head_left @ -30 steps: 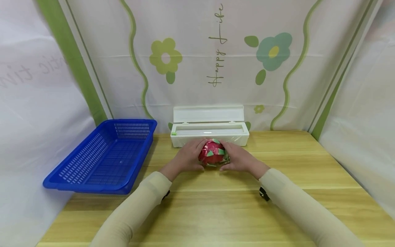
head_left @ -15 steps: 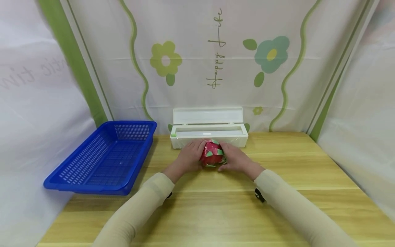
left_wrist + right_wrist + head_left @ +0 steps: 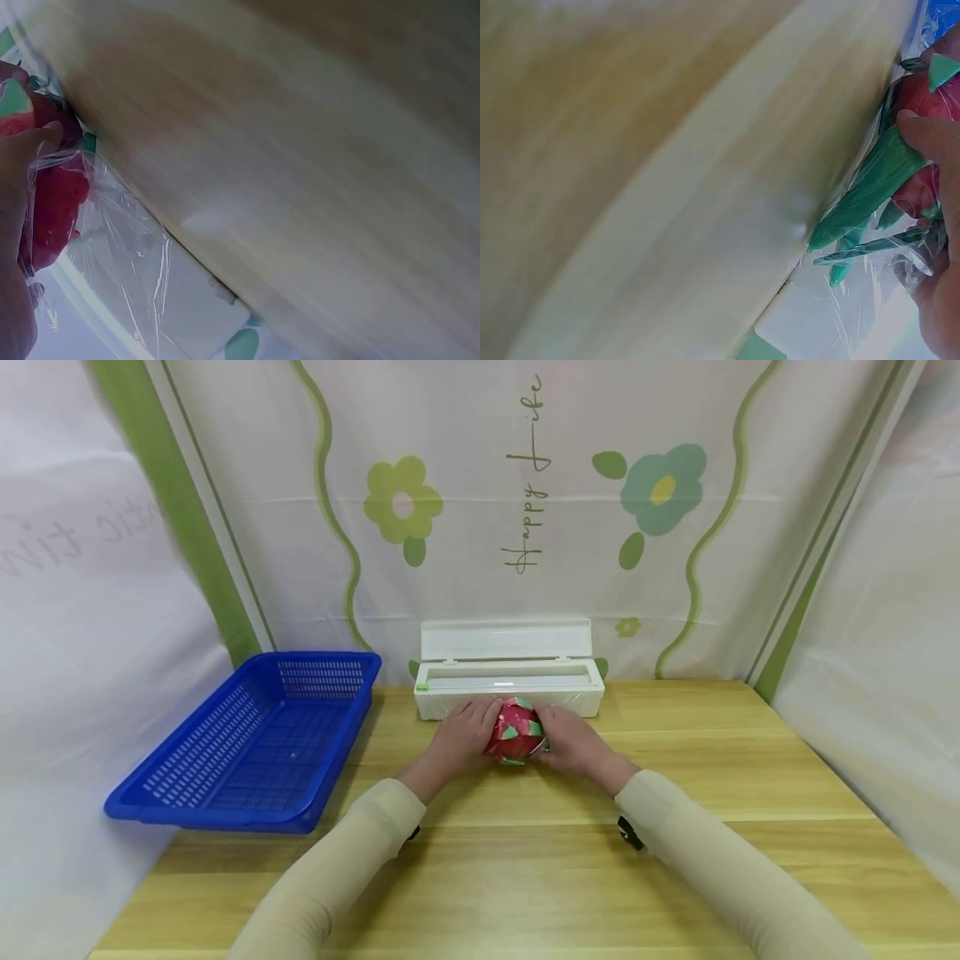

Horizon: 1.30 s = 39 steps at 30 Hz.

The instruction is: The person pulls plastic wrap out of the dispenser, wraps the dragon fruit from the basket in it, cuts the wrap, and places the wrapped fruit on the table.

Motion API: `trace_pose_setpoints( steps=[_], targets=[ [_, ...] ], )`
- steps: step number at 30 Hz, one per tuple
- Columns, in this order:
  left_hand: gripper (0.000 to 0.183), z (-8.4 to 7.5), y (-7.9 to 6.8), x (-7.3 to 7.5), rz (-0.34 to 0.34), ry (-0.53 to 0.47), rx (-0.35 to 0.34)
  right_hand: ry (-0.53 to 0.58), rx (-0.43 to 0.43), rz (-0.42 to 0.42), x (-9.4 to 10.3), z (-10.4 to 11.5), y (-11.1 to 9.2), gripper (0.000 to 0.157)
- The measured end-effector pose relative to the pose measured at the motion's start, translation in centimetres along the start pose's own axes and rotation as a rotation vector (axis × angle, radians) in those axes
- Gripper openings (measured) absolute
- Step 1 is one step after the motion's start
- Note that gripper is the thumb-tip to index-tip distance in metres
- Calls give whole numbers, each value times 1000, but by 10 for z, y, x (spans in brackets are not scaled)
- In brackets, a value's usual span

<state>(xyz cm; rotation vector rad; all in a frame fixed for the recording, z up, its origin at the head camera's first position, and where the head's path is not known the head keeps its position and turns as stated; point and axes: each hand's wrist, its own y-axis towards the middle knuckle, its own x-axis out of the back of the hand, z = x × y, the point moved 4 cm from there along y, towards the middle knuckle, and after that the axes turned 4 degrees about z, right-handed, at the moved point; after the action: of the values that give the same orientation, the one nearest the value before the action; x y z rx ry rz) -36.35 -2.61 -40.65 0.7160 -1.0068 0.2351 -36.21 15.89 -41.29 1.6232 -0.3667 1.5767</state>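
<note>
Hands [image 3: 461, 737] [image 3: 573, 742] curl round opposite sides of a dragon fruit [image 3: 515, 732].

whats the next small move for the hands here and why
Probably tuck the loose clear film closer round the red fruit: the left hand and right hand both grip the fruit, while the left wrist view shows wrinkled film spreading off it, across the front of the white box.

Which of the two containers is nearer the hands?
The open white box, right behind the red-and-green fruit; the blue basket stands apart, off to the left.
</note>
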Motion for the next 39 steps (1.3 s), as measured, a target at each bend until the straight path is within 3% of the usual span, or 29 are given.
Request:
trace_pose_setpoints(
  steps=[5, 16, 25, 39],
  targets=[
    [90, 0, -2, 3, 14, 34, -3, -5, 14, 3, 1, 2, 0, 80],
    [90, 6, -10, 3, 43, -37, 2, -37, 55, 38, -5, 4, -6, 108],
    [93, 12, -13, 8, 64, -187, 18, -117, 91, 3, -1, 10, -6, 100],
    [94, 17, -10, 15, 74, -315, 9, -39, 98, -7, 8, 10, -7, 93]
  ],
)
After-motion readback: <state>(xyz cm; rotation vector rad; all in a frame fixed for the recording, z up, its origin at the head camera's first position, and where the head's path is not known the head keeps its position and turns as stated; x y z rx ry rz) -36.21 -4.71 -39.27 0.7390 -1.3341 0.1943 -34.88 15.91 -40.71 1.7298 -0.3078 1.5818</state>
